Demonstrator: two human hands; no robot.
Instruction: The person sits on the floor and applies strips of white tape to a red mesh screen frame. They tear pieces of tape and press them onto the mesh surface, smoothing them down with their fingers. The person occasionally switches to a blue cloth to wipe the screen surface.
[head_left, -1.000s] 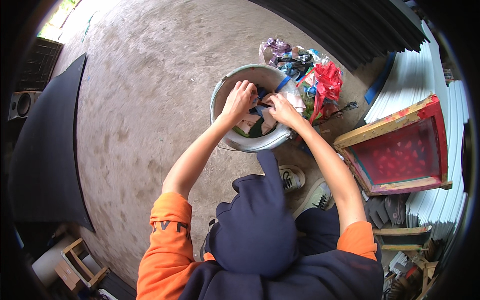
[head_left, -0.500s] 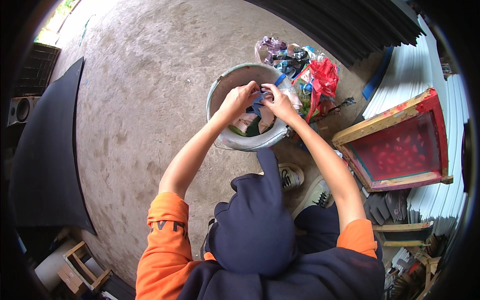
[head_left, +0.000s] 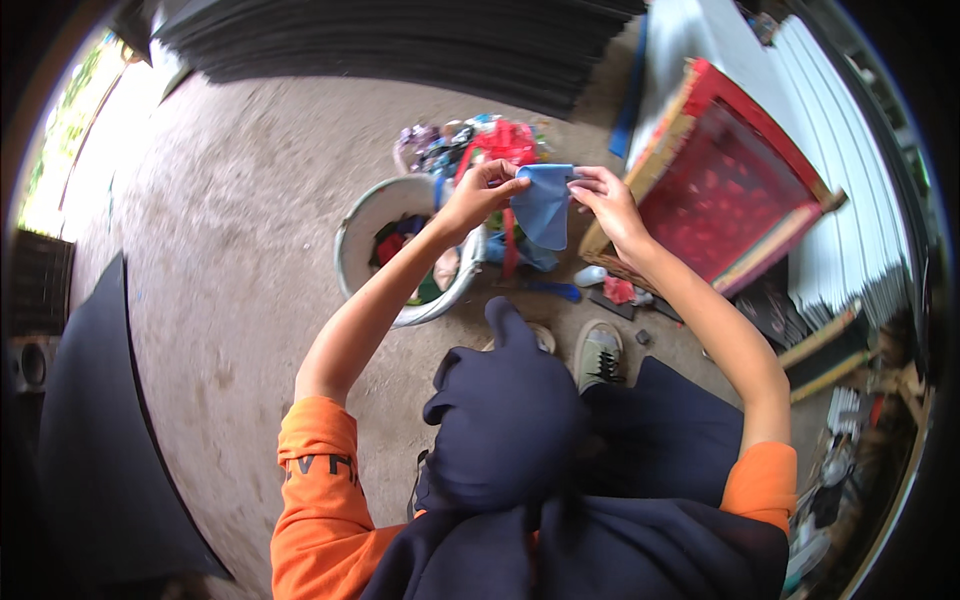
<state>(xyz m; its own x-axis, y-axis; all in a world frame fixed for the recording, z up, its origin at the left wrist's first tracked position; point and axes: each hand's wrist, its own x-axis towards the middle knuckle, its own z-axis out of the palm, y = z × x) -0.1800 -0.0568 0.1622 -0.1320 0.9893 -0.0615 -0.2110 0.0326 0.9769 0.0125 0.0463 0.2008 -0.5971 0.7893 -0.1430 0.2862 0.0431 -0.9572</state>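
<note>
Between my two hands a small light-blue piece of cloth [head_left: 545,210] hangs stretched by its upper edge. My left hand [head_left: 487,192] pinches its upper left corner, and my right hand [head_left: 610,203] grips the upper right corner. Behind and to the left stands a whitish bucket [head_left: 352,240], with red, green, dark and pale cloth scraps [head_left: 440,275] inside it. The cloth is held up to the right of the bucket's rim, in the air.
Beyond the bucket lies a heap of crumpled plastic and scraps [head_left: 470,145]. A red-stained wooden screen frame [head_left: 745,190] leans on white sheets [head_left: 840,130] at the right. Dark stacked sheets [head_left: 400,45] lie at the back; a black sheet [head_left: 110,430] is at the left.
Both hands have come up out of the bucket and moved right, bringing the light-blue cloth with them and spreading it between them. My view has turned to the right.
</note>
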